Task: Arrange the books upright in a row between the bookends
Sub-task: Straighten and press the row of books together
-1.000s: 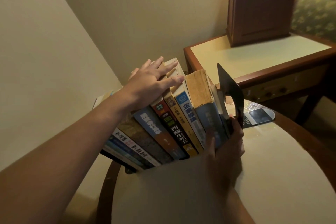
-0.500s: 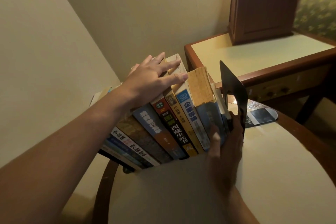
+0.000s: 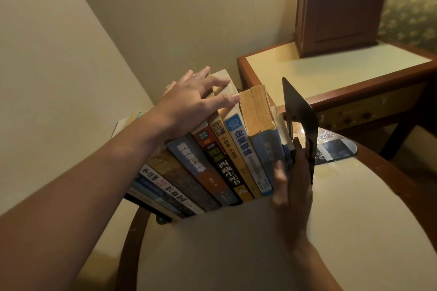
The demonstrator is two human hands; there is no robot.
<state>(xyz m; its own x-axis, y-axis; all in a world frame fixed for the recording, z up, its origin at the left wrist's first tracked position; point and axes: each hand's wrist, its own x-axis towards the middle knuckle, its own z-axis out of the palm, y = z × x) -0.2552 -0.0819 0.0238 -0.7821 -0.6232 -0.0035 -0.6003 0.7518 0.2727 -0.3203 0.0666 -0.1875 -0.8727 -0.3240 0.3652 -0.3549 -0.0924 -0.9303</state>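
A row of several books (image 3: 212,163) stands on the round table (image 3: 354,231), leaning to the left, spines toward me. My left hand (image 3: 196,101) lies flat on the top edges of the books, fingers spread. My right hand (image 3: 292,179) grips the lower part of the black metal bookend (image 3: 299,120), which stands upright against the right end of the row, beside a thick yellowed book (image 3: 256,111). The left end of the row hangs at the table's edge; any bookend there is hidden.
A square wooden side table (image 3: 331,73) stands behind, carrying a dark wooden box (image 3: 340,7). A round dark coaster-like disc (image 3: 335,149) lies on the round table behind the bookend. Walls close in on the left and rear. A patterned armchair (image 3: 411,14) is at far right.
The books and bookend stand slightly more upright than before. My right hand has slid a little up along the bookend. My left hand stays on the book tops.
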